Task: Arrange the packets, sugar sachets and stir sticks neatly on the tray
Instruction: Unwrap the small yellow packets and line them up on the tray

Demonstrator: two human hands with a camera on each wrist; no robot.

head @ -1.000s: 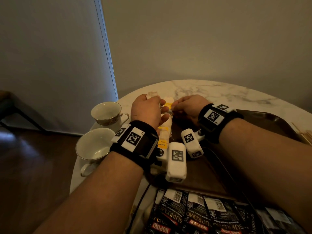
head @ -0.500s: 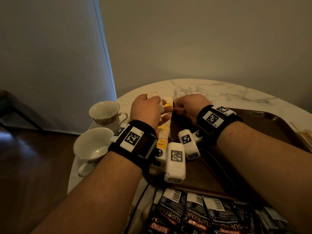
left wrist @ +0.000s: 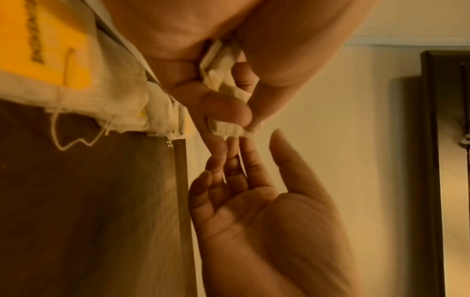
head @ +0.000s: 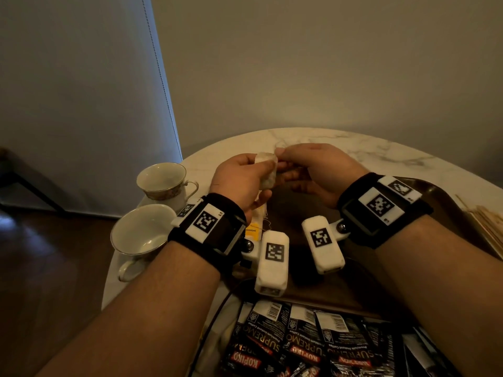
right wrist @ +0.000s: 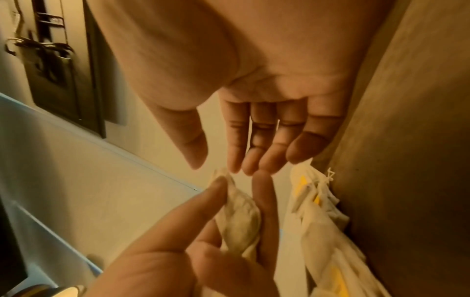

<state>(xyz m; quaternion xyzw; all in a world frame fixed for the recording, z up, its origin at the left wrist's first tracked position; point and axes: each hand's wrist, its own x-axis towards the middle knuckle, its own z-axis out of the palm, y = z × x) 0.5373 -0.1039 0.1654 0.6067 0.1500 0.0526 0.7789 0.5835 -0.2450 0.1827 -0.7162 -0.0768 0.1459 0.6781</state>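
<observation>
- Left hand (head: 239, 178) is raised over the far left corner of the dark brown rectangular tray (head: 441, 202), its grip closed around a small white, crumpled paper-like packet (head: 268, 170). The right wrist view shows thumb and fingers pinching this packet (right wrist: 241, 217) from both sides.
- Right hand (head: 313, 170) sits just beside the left, fingers (right wrist: 257, 144) straight and loosely spread, grip open and holding nothing. Its fingertips are at the packet's top edge; actual contact cannot be told.
- Below the left hand, a row of white packets with yellow tags (left wrist: 76, 84) lies along the tray's left edge, thin white strings trailing onto the tray floor. In the head view only a yellow tag (head: 251, 231) shows past the wrist.
- Tray rests on a round white marble-patterned desk (head: 353, 148).
- Black instant coffee packets with white barcode labels and red bands (head: 299, 338) lie side by side at the near edge of the desk, in front of the tray.
- Pale wooden stir sticks (head: 484, 221) lie bunched at the right side, by the tray's right rim.
- Two white porcelain teacups on saucers stand on the desk's left edge: far cup (head: 163, 180), near cup (head: 138, 235), both upright.
</observation>
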